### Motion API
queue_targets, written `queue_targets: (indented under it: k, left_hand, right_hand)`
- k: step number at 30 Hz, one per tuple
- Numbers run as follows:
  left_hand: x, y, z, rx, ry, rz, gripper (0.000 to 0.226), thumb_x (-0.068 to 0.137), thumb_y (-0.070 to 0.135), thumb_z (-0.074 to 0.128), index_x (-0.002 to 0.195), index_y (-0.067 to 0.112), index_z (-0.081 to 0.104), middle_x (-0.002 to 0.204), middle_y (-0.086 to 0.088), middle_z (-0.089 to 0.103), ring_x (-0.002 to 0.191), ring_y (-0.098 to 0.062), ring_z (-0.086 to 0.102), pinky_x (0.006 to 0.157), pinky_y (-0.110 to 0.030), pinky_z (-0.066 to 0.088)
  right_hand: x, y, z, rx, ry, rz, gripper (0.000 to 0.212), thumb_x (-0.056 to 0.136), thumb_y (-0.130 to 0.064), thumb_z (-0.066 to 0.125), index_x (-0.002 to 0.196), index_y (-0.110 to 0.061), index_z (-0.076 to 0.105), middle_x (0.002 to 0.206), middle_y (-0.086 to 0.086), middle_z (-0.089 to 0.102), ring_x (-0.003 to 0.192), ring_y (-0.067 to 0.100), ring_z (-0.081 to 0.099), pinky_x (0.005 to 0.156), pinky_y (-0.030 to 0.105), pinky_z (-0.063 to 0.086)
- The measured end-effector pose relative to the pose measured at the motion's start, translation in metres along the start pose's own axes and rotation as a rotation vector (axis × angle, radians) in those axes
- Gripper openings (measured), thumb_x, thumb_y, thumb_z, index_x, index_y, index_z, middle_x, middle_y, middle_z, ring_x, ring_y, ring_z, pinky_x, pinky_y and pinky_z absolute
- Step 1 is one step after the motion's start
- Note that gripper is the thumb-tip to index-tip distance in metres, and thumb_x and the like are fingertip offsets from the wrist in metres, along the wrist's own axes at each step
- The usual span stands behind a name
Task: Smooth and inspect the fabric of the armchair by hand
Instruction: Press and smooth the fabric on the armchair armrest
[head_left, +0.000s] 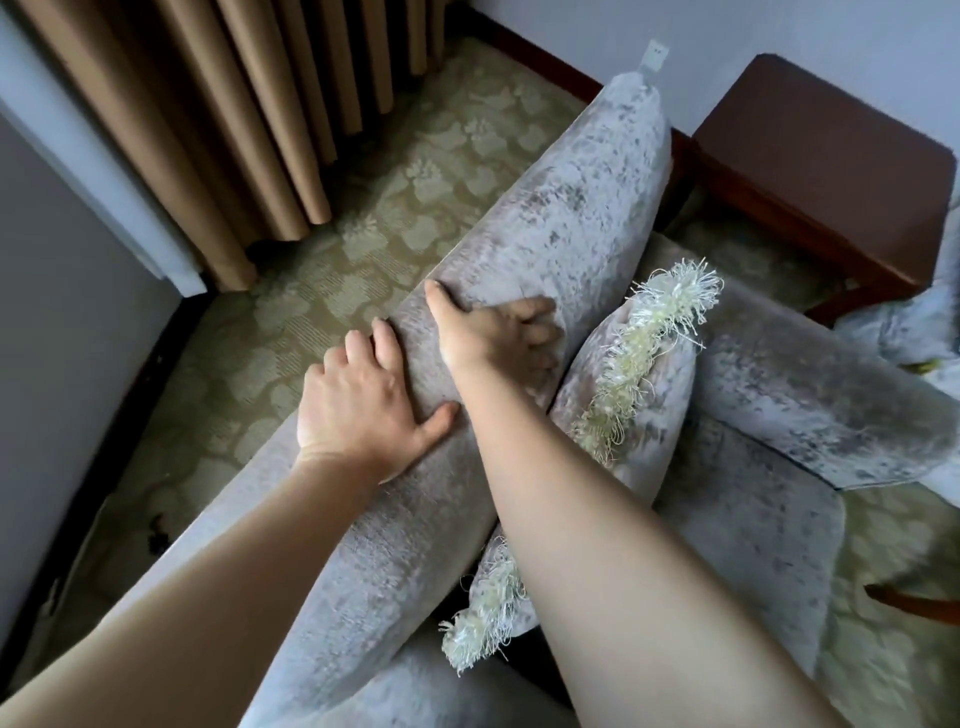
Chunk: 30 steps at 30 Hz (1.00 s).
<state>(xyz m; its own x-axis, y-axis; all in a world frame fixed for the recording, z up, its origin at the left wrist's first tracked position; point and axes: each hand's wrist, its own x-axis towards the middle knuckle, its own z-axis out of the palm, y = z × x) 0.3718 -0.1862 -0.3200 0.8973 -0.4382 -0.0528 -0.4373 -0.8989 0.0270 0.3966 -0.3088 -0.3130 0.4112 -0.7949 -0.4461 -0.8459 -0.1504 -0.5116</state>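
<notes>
Grey velvet armchair (545, 234) back lies under both flat, spread hands: left hand (358, 405), right hand (493, 332).

The carpet (415, 171), pale green-gold with a leaf pattern, carries everything. The armchair (545, 249) stands on it, grey crushed velvet, its back running from the near left corner toward the far wall. A fringed cushion (634, 374) leans on the chair's seat against the back. At the carpet's far left edge a tan curtain (234, 104) hangs to the floor. At the far right edge, along the wall, stands a dark wooden side table (821, 156), just beside the chair's far end. Dark specks lie on the carpet near the left edge.
</notes>
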Motion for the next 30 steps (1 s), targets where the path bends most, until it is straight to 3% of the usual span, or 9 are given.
queue_targets:
  k: [6,15,21,26,30]
  left_hand:
    - [-0.001,0.024,-0.007,-0.011,-0.023,-0.035,0.113,0.061,0.082,0.018,0.139,0.000,0.025,0.110,-0.015,0.051,0.092,-0.033,0.053,0.073,-0.039,0.042]
    - [-0.015,0.023,-0.001,-0.042,-0.047,-0.042,0.111,0.064,0.080,0.025,0.137,-0.003,0.030,0.107,-0.018,0.052,0.087,-0.035,0.054,0.070,-0.040,0.042]
    - [-0.016,0.026,-0.002,-0.051,-0.068,-0.043,0.112,0.064,0.082,0.028,0.131,-0.007,0.040,0.096,-0.022,0.055,0.078,-0.037,0.056,0.064,-0.040,0.045]
    - [0.003,0.034,-0.008,0.007,-0.072,-0.048,0.112,0.064,0.083,0.027,0.126,-0.009,0.044,0.092,-0.022,0.056,0.073,-0.038,0.057,0.060,-0.041,0.046]
    - [0.020,0.037,-0.019,0.031,-0.097,-0.025,0.117,0.062,0.086,0.017,0.132,-0.005,0.035,0.102,-0.019,0.054,0.084,-0.036,0.056,0.067,-0.040,0.045]
  right_hand:
    - [0.007,0.004,-0.022,-0.019,-0.016,-0.012,0.131,0.062,-0.080,0.057,0.149,-0.008,-0.010,0.156,0.025,0.004,0.140,0.047,0.015,0.111,0.059,0.018]
    - [-0.001,0.018,-0.017,0.017,0.005,-0.024,0.135,0.057,-0.085,0.056,0.149,-0.011,-0.010,0.156,0.022,0.003,0.139,0.046,0.017,0.108,0.062,0.022]
    - [0.000,0.028,-0.011,-0.017,0.105,-0.094,0.129,0.063,-0.086,0.049,0.150,-0.008,-0.005,0.155,0.027,0.007,0.140,0.044,0.018,0.113,0.053,0.020]
    - [0.015,0.020,-0.014,-0.001,0.137,-0.104,0.129,0.062,-0.084,0.052,0.148,-0.005,-0.003,0.154,0.029,0.008,0.140,0.044,0.016,0.113,0.054,0.019]
    - [0.029,0.004,-0.019,0.043,0.136,-0.084,0.133,0.058,-0.084,0.054,0.148,-0.005,-0.003,0.153,0.030,0.007,0.139,0.047,0.015,0.113,0.056,0.017]
